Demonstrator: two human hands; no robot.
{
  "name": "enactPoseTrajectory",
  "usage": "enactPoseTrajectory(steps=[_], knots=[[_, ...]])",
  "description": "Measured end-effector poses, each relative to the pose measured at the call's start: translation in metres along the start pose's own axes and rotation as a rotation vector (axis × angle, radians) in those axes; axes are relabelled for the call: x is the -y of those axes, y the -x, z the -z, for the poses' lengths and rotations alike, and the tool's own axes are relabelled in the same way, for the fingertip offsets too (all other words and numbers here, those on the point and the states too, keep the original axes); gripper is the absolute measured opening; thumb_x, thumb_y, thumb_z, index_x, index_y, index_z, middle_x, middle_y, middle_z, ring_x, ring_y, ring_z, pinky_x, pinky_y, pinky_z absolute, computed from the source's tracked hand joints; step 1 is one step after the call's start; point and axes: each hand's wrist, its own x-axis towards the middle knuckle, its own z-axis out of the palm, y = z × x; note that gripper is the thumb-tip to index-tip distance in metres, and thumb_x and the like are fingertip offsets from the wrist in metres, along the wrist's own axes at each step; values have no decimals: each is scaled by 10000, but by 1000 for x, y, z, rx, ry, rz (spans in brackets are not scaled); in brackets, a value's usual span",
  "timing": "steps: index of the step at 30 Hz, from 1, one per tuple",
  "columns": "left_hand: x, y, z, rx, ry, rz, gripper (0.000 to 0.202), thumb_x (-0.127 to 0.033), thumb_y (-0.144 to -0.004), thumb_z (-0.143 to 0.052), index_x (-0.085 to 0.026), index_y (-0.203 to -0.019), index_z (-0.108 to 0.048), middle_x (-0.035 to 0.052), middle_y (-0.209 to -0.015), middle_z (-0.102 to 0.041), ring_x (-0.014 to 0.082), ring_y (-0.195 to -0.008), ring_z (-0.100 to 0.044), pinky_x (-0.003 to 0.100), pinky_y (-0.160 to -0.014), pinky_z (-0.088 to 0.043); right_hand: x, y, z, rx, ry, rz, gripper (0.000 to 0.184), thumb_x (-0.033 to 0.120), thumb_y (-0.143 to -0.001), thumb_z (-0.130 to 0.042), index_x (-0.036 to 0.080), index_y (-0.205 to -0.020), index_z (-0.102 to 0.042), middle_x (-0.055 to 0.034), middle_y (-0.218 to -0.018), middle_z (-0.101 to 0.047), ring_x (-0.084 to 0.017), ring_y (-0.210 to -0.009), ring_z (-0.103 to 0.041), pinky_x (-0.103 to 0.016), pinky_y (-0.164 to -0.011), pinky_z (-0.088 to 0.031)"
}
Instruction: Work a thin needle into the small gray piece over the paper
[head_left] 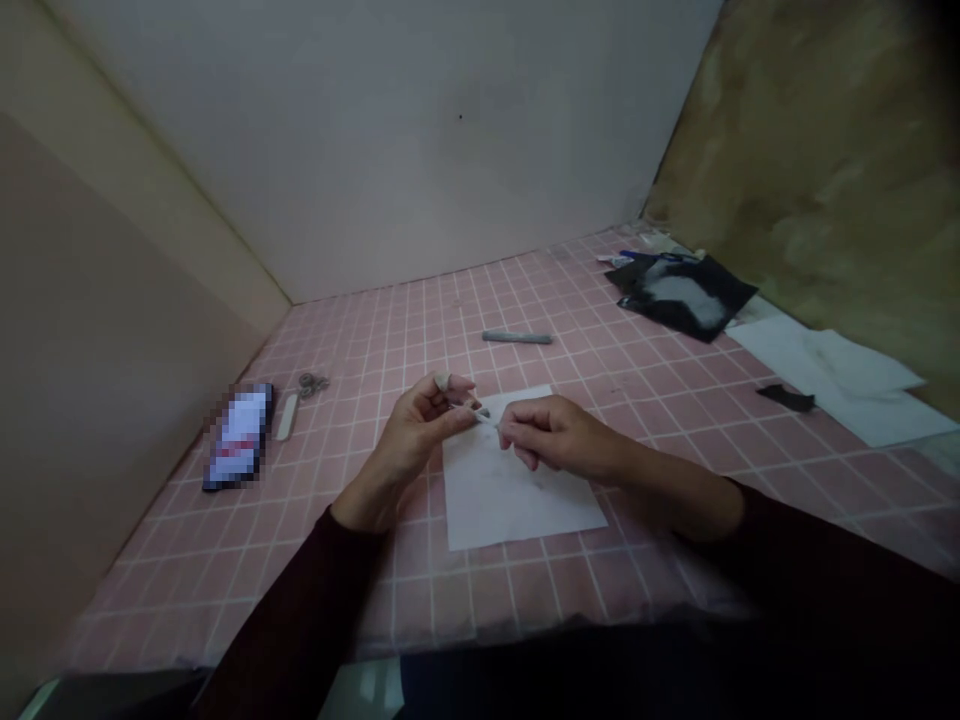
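Left hand (411, 430) pinches small pale strip (486, 418), long axis toward right hand (555, 435), fingers curled, grip unclear; paper sheet (525, 510) beneath.

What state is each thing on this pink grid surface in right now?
left hand: pinching a small pale strip
right hand: curled, fingertips at the strip's end
white paper sheet: flat under the hands
scissors: lying down, open or shut unclear
grey stick: lying flat, untouched
black plastic packet: rumpled, white showing
white sheets: loose, overlapping
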Motion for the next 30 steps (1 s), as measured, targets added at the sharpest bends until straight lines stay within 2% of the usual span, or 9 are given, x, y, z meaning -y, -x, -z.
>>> enactPoseTrajectory(steps=[3,5,8,11,13,21,24,27,30], knots=[[4,0,1,-61,8,48,319,-254,-709,-831,-156,-962,-663,-10,-741,-676,96,-675,-654,202,-656,-524,-6,1,-6,-144,365,222,185,233,-915,-467,181,-753,-540,6,-642,-528,-125,-605,-461,-281,-633,-342],[5,0,1,-81,18,86,313,-265,-713,-830,-154,-951,-660,-26,-679,-653,81,-616,-635,183,-611,-506,-8,1,-8,-191,439,270,176,222,-913,-467,180,-755,-535,2,-663,-522,-128,-619,-452,-291,-648,-338],[3,0,0,-63,25,69,338,-241,-688,-848,-155,-953,-656,-6,-756,-691,95,-684,-664,201,-669,-532,-6,0,-6,-118,168,106,195,264,-921,-468,178,-770,-556,20,-612,-510,-104,-529,-417,-263,-563,-321],[1,0,0,-9,25,12,349,-199,-682,-848,-162,-971,-656,21,-888,-723,114,-808,-684,234,-772,-549,-2,-2,-1,24,-269,-135,228,353,-931,-462,176,-829,-564,60,-580,-463,-65,-416,-250,-235,-441,-209],[0,0,0,20,29,-13,338,-180,-688,-841,-167,-974,-661,16,-897,-718,110,-820,-678,233,-782,-546,0,-2,0,75,-380,-184,234,378,-928,-468,179,-842,-557,73,-573,-443,-59,-405,-203,-230,-424,-176],[5,-1,-1,-62,-3,51,319,-189,-671,-853,-146,-944,-693,-25,-732,-636,61,-648,-603,169,-636,-497,-4,1,-11,-198,367,235,185,225,-896,-470,184,-719,-509,8,-648,-496,-124,-613,-440,-289,-640,-326],[5,-1,0,-39,26,42,331,-201,-674,-853,-154,-960,-694,-3,-801,-668,84,-719,-637,197,-701,-525,-2,-1,-8,-109,113,86,198,264,-910,-455,182,-750,-537,22,-606,-502,-107,-533,-415,-264,-564,-315],[3,0,1,2,34,-5,330,-191,-679,-849,-168,-967,-689,24,-909,-702,120,-839,-666,243,-802,-543,-1,-2,-3,39,-288,-134,218,350,-921,-450,183,-824,-549,63,-578,-459,-70,-416,-249,-241,-446,-211],[1,0,2,11,28,-19,314,-183,-679,-846,-174,-952,-691,16,-903,-699,124,-845,-666,255,-810,-547,0,-2,-2,69,-310,-132,219,358,-920,-454,183,-823,-544,66,-566,-455,-67,-411,-244,-238,-442,-208]])
